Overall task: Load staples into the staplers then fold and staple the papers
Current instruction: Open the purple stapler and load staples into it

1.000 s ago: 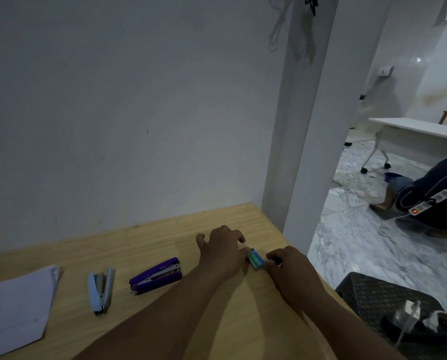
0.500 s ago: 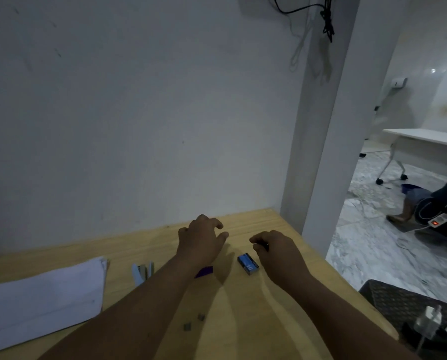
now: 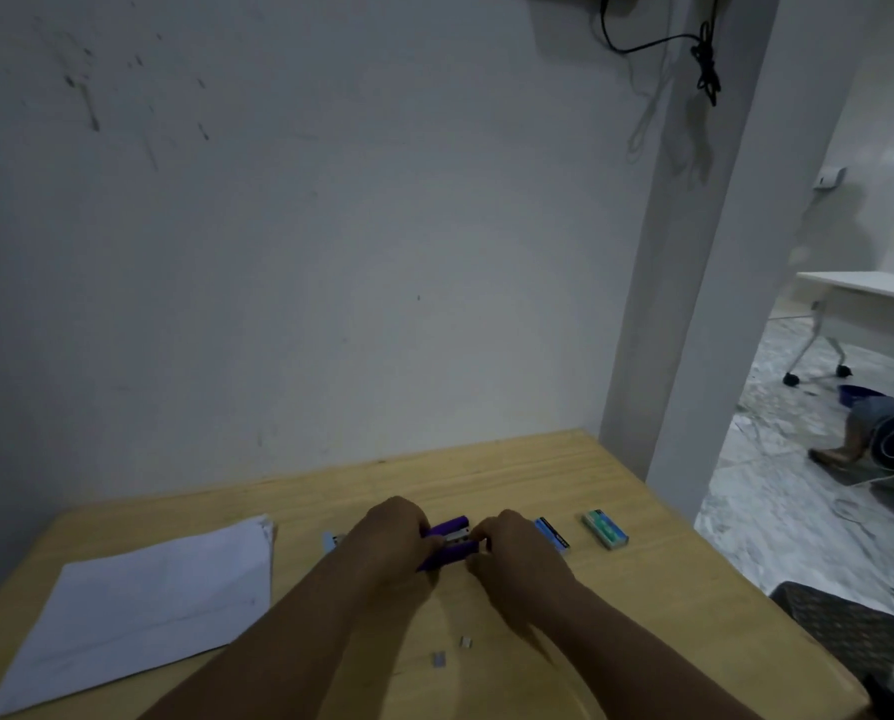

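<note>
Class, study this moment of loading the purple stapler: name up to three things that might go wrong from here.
1. Both hands, left hand and right hand, crowd the open purple stapler; it may snap shut on a fingertip.
2. Loose staple bits lie near the forearms and may be swept off the table.
3. Dim light may cause the strip to be seated badly.

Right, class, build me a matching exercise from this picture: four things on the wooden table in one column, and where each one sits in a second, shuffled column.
Things:
1. purple stapler
2. stack of paper
3. green staple box
4. loose staple strips

Places:
A. far right, clear of both hands
B. between the two forearms, nearest the camera
C. held between left hand and right hand
D. left side of the table

Pairs: 1-C, 2-D, 3-A, 4-B
</note>
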